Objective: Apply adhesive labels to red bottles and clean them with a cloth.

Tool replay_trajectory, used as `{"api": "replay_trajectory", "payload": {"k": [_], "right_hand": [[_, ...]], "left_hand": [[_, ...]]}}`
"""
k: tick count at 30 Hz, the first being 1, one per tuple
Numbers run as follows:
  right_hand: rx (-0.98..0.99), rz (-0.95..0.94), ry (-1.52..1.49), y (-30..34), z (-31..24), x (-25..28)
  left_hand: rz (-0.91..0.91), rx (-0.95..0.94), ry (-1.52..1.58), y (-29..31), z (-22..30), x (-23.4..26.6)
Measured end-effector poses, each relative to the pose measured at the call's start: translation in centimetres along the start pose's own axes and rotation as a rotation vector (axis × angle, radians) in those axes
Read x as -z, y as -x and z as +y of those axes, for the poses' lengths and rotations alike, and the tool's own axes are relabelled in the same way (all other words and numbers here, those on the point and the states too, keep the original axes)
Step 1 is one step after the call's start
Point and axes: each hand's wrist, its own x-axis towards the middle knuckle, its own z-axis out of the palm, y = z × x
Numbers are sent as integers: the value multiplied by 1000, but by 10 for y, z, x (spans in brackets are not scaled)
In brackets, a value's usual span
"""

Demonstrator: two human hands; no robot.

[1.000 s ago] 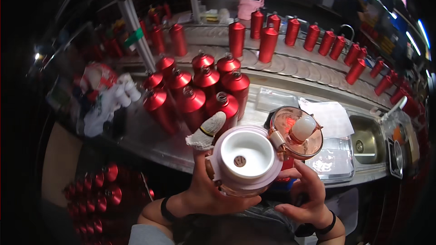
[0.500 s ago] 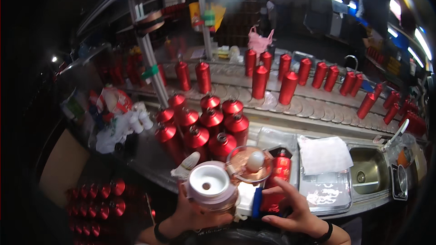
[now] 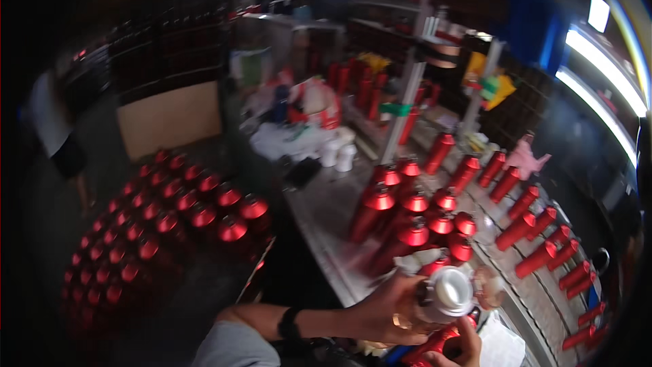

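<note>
My left hand [image 3: 387, 309] is wrapped round a squat jar [image 3: 451, 293] with a white, hollow-topped upper part and a clear, brownish lower body. Just beneath it lies a tilted red metal bottle [image 3: 435, 345], partly hidden by my hands. My right hand [image 3: 465, 350] is at this bottle, its fingers curved and its thumb near the red side; blur hides whether it grips. A clear round vessel [image 3: 489, 287] stands beside the jar. Beyond the jar, several red bottles [image 3: 414, 231] with narrow necks stand close together on the metal worktop [image 3: 319, 221].
Many red bottles [image 3: 163, 221] stand in rows at the lower left. More line the slatted conveyor [image 3: 502, 268] on the right. White plastic bags [image 3: 285, 143] and white bottles [image 3: 337, 153] lie on the worktop's far end. A metal post [image 3: 401, 119] rises there. A person [image 3: 51, 119] stands far left.
The view has swung left, bringing the rows of bottles and a standing person into sight. My left hand still holds the jar. My right hand's fingers look more curled.
</note>
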Motion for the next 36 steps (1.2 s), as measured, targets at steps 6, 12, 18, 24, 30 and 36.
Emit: {"api": "replay_trajectory", "payload": {"k": [6,12,18,24,30,36], "right_hand": [[-2,-171,-66,-27,-23,-19],[-154,-151,-156,-35,-34,-42],[-108,-182,-8,-50,-49,-64],[-216,-208,36,-69,-63,-84],[-320,-168,5,-81,-74,-100],[-187,-176,-6,-75,-46,-91]], "left_hand": [[104,-56,-343,16,-3,9],[97,-22,-202,31,7,27],[85,-42,-132,39,15,48],[106,-19,-145,51,25,70],[160,-40,-236,56,31,78],[176,-92,-213,51,37,69]]}}
